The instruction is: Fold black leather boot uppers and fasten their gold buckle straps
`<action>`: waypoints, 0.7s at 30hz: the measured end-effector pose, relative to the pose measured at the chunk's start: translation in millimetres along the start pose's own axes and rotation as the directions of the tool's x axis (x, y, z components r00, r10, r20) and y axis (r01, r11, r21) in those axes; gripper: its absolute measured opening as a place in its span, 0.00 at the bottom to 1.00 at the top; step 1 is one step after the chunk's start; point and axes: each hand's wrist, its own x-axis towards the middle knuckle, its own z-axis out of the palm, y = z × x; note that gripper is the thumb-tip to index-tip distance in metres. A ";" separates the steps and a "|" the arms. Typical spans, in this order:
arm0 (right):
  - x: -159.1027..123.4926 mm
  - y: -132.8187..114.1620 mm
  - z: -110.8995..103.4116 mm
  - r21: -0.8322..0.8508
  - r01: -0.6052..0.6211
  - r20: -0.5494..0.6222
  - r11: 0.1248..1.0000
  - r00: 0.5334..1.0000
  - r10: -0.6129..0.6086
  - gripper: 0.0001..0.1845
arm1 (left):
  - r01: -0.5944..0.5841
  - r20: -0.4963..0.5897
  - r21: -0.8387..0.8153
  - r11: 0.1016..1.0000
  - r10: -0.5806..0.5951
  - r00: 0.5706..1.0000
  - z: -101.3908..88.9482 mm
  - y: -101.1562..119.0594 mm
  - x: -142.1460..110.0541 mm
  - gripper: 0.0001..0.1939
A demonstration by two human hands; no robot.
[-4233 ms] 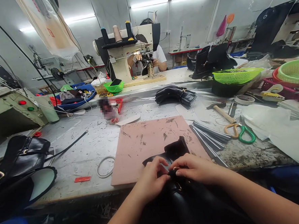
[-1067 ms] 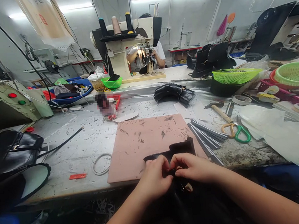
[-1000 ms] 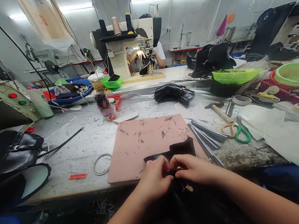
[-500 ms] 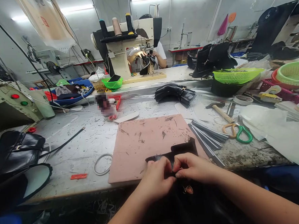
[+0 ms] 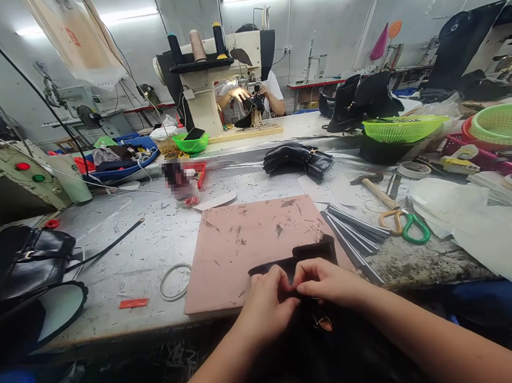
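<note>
A black leather boot upper (image 5: 315, 250) lies partly over the near edge of a pink board (image 5: 242, 244); its lower part hangs into shadow in front of me. My left hand (image 5: 267, 306) pinches the leather from the left, fingers curled. Close beside it, my right hand (image 5: 326, 281) pinches the same piece from the right, thumb and forefinger pressed together. Whatever lies right between the fingertips is hidden. Below my right hand shows a gold-coloured buckle (image 5: 323, 322) on the dark leather.
Scissors (image 5: 408, 225), a hammer (image 5: 380, 191) and striped strips (image 5: 358, 231) lie to the right. Finished-looking black boot pieces (image 5: 297, 159) rest behind the board, more (image 5: 29, 251) at left. Across the bench, a person works at a sewing machine (image 5: 202, 96).
The view has shifted slightly. My right hand's fingers have moved a little up and left, and my fingertips stay on the leather. Across the bench, the person's hands have shifted at the machine.
</note>
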 end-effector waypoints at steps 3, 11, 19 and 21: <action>0.7 1.3 -2.6 0.004 0.015 0.017 1.000 1.000 -0.015 0.09 | 0.013 0.005 -0.025 1.000 -0.013 1.000 0.4 -0.1 0.2 0.08; -1.7 -6.8 1.0 -0.094 0.084 -0.004 0.992 0.996 -0.085 0.07 | -0.010 -0.020 -0.080 0.997 0.009 1.000 2.5 -5.7 3.5 0.08; -6.6 -14.6 -3.3 -0.302 0.117 0.030 0.946 0.993 -0.113 0.06 | -0.036 -0.016 -0.077 0.996 0.035 0.999 4.0 -7.0 3.2 0.08; -7.9 -19.2 -1.4 -0.415 0.106 -0.013 0.904 0.992 -0.122 0.07 | -0.071 -0.001 -0.061 0.996 0.071 0.997 2.3 -7.3 2.6 0.06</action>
